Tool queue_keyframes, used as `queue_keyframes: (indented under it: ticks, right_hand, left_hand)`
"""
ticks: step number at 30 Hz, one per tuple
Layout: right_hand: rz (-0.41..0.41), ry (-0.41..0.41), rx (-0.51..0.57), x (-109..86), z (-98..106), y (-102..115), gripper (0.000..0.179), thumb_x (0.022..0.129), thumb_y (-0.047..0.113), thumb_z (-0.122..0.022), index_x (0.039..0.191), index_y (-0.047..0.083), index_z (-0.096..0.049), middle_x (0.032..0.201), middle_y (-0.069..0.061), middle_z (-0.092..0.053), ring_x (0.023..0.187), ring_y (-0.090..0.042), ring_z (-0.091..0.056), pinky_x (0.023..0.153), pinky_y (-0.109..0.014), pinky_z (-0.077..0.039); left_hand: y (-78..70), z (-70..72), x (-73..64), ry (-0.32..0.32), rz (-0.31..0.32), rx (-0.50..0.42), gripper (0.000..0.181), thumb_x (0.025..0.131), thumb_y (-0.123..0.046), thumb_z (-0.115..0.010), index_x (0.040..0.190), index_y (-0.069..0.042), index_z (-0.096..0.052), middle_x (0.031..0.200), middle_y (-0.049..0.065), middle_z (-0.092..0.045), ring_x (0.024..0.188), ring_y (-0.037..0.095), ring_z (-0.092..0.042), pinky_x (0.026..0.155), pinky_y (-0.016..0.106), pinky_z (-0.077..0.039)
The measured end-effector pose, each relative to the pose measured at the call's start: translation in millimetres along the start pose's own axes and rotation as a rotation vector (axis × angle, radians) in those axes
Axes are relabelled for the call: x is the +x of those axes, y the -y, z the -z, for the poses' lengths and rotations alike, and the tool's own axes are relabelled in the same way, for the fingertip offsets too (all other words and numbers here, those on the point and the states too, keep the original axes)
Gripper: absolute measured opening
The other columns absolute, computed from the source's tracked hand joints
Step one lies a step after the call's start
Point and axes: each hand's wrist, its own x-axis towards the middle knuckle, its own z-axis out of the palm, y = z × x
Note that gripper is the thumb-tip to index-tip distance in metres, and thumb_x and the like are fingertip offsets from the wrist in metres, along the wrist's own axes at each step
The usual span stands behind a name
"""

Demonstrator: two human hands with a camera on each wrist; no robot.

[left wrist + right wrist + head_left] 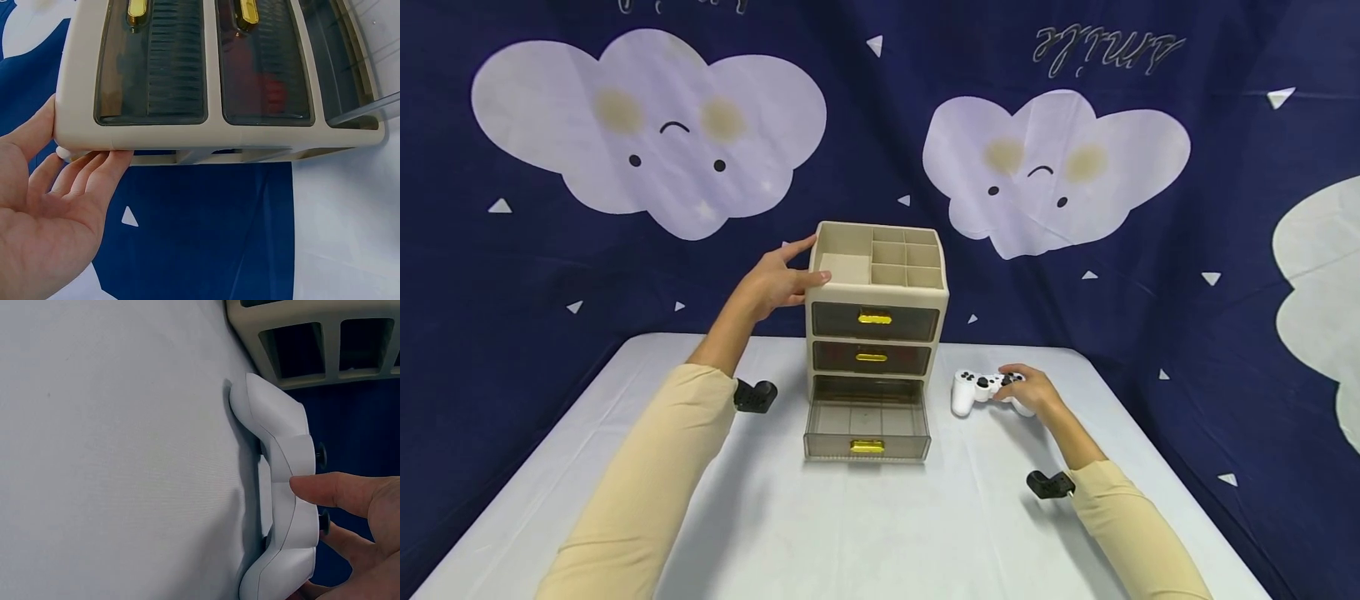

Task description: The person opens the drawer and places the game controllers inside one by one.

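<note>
A cream desktop drawer organizer (pixel 877 295) stands upright with its lowest drawer (pixel 867 423) pulled out and the two upper drawers closed. My left hand (pixel 777 281) holds its upper left corner, thumb over the top rim and fingers along the side. In the left wrist view that hand (pixel 62 194) touches the organizer's side wall (pixel 262 136). To the right, a white game controller (pixel 967 392) rests on the table, and my right hand (pixel 1032 390) grips its right half. The right wrist view has the thumb on the controller's (pixel 275 419) near edge; the other fingertips are partly hidden.
The organizer's top has a larger compartment (pixel 842 268) and several small ones (pixel 889 252). A white cloth covers the table (pixel 865 533). Behind it hangs a dark blue curtain (pixel 880 108) with cloud prints. Black wrist cameras (pixel 756 397) sit at both sleeves.
</note>
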Motion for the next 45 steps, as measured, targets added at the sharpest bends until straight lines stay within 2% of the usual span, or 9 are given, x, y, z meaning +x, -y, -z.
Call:
queue_keyframes:
  ticks: [5, 10, 14, 18, 26, 33, 40, 45]
  right_hand:
    - [0.019, -0.004, -0.02, 0.2, 0.8, -1.1, 0.072, 0.073, 0.009, -0.079, 0.141, 0.002, -0.057, 0.153, -0.03, -0.042, 0.14, -0.045, -0.039, 0.119, -0.058, -0.028]
    - [0.016, -0.005, -0.048, 3.3, 2.1, -0.2, 0.069, 0.075, 0.01, -0.078, 0.141, 0.003, -0.057, 0.154, -0.03, -0.042, 0.141, -0.047, -0.038, 0.119, -0.06, -0.028]
    - [0.038, -0.011, -0.106, 6.3, 3.3, -0.2, 0.068, 0.075, 0.012, -0.079, 0.139, 0.003, -0.059, 0.153, -0.032, -0.041, 0.141, -0.049, -0.037, 0.119, -0.061, -0.029]
    - [0.049, -0.007, -0.147, 8.2, 4.6, -2.3, 0.068, 0.075, 0.015, -0.08, 0.138, 0.004, -0.06, 0.153, -0.036, -0.038, 0.141, -0.051, -0.036, 0.118, -0.062, -0.029]
    - [0.041, -0.004, -0.189, 5.1, 4.4, -5.2, 0.069, 0.076, 0.022, -0.082, 0.138, 0.004, -0.059, 0.145, -0.046, -0.031, 0.131, -0.055, -0.038, 0.111, -0.066, -0.033]
    - [0.055, -0.054, -0.208, -3.7, -0.6, -4.0, 0.064, 0.074, 0.026, -0.084, 0.13, 0.002, -0.064, 0.133, -0.04, -0.046, 0.118, -0.046, -0.046, 0.101, -0.058, -0.042]
    - [0.057, -0.112, -0.215, -11.9, -5.0, -5.7, 0.056, 0.074, 0.03, -0.085, 0.12, 0.002, -0.068, 0.128, -0.03, -0.062, 0.116, -0.043, -0.054, 0.1, -0.055, -0.044]
    - [0.045, -0.151, -0.21, -18.5, -7.8, -9.5, 0.054, 0.074, 0.033, -0.086, 0.117, 0.004, -0.07, 0.125, -0.028, -0.063, 0.114, -0.041, -0.054, 0.095, -0.052, -0.045]
  left_hand:
    - [-1.8, -1.5, 1.1, 0.011, -0.005, -0.002, 0.083, 0.097, -0.02, -0.071, 0.163, -0.036, -0.021, 0.169, 0.01, -0.018, 0.137, 0.032, -0.053, 0.113, 0.046, -0.045]
    - [-4.0, -2.0, 1.4, 0.006, -0.008, -0.001, 0.084, 0.097, -0.02, -0.071, 0.163, -0.036, -0.021, 0.168, 0.012, -0.024, 0.137, 0.032, -0.053, 0.113, 0.045, -0.046]
    - [-5.5, -1.6, 0.9, 0.002, -0.006, -0.008, 0.084, 0.097, -0.019, -0.071, 0.163, -0.035, -0.022, 0.169, 0.011, -0.02, 0.138, 0.032, -0.053, 0.113, 0.045, -0.046]
    - [-5.9, -1.3, 0.9, 0.001, 0.002, -0.013, 0.084, 0.097, -0.019, -0.072, 0.163, -0.036, -0.022, 0.17, 0.009, -0.016, 0.137, 0.031, -0.053, 0.112, 0.045, -0.046]
    - [-3.7, -1.6, 2.3, 0.0, 0.008, -0.018, 0.084, 0.097, -0.019, -0.072, 0.162, -0.036, -0.022, 0.167, 0.012, -0.025, 0.136, 0.031, -0.054, 0.112, 0.045, -0.047]
    - [-2.5, -0.7, 0.9, 0.0, 0.005, -0.011, 0.084, 0.097, -0.019, -0.071, 0.163, -0.035, -0.022, 0.169, 0.01, -0.018, 0.137, 0.032, -0.053, 0.113, 0.045, -0.046]
    - [-1.0, 0.4, 0.9, -0.001, 0.004, -0.004, 0.084, 0.097, -0.02, -0.072, 0.162, -0.036, -0.022, 0.167, 0.011, -0.025, 0.137, 0.032, -0.053, 0.113, 0.046, -0.045]
    - [-0.7, 0.5, -0.7, 0.0, -0.002, 0.006, 0.083, 0.097, -0.021, -0.072, 0.162, -0.037, -0.022, 0.171, 0.008, -0.014, 0.137, 0.031, -0.053, 0.113, 0.046, -0.046]
